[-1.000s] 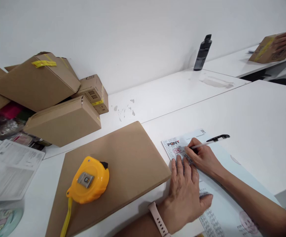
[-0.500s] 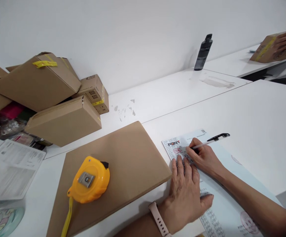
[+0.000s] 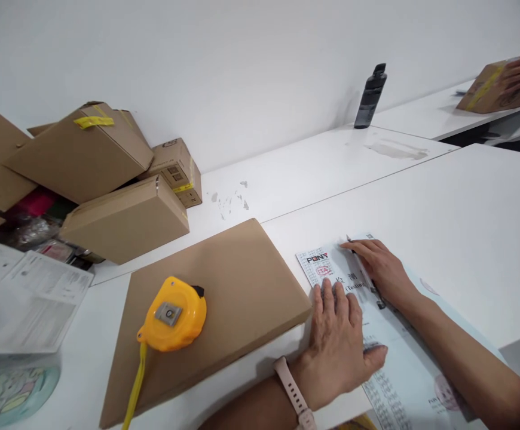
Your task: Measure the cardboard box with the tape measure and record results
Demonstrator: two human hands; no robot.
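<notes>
A light-blue printed document (image 3: 403, 358) headed PONY lies on the white table in front of me. Flat on it rests my left hand (image 3: 338, 334), fingers spread and a pink band on the wrist. Over the document's upper part, my right hand (image 3: 383, 272) curls above a pen (image 3: 380, 304), with the index finger stretched leftward. Only the pen's two ends show past the hand; its grip on the middle is hidden. Left of the hands, a flat cardboard box (image 3: 242, 280) carries a yellow tape measure (image 3: 174, 313) with a yellow strap.
Cardboard boxes (image 3: 125, 221) are piled at the left by the wall. Printed sheets (image 3: 40, 298) and a pale green patterned container (image 3: 18, 388) are at lower left. A dark bottle (image 3: 370, 98) stands at the back. Far right, another person's hands touch a taped box (image 3: 479, 89).
My right hand has turned from a writing grip to lie lower over the document, the pen swinging beneath it. My left hand stays put. The other person's second hand appears with something yellow.
</notes>
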